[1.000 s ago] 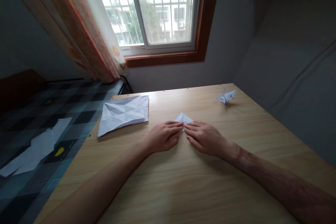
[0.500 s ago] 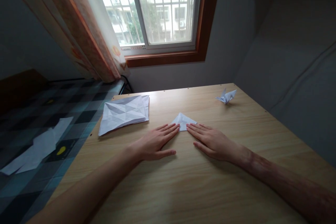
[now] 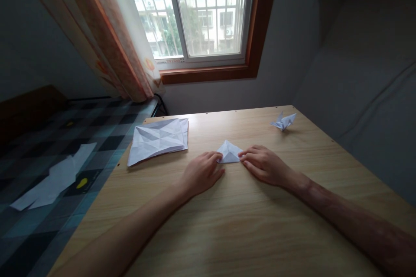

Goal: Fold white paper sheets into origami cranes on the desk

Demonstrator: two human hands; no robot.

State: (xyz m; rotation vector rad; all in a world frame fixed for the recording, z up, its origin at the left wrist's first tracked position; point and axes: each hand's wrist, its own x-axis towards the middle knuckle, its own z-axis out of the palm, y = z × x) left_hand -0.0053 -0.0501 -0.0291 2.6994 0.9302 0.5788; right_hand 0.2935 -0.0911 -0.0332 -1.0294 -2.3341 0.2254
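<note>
A small white folded paper (image 3: 229, 152) lies on the wooden table, its peak pointing away from me and crease lines running down from the top. My left hand (image 3: 203, 171) has its fingers curled over the paper's left corner, the thumb a little lower and nearer to me. At the right corner, my right hand (image 3: 264, 164) closes its fingertips on the edge. Both corners are partly hidden under the fingers. Far right on the table stands a folded paper crane (image 3: 284, 121).
Creased white paper sheets (image 3: 159, 140) lie stacked at the table's (image 3: 208, 225) back left. White paper pieces (image 3: 58, 179) rest on a checked bed cover (image 3: 107, 127) to the left. A curtain (image 3: 120, 43) hangs beside the barred window (image 3: 211, 13).
My hands have gone from flat, stretched fingers on the folded paper to curled fingers at its two corners. More of the paper's middle shows. The view has shifted slightly.
</note>
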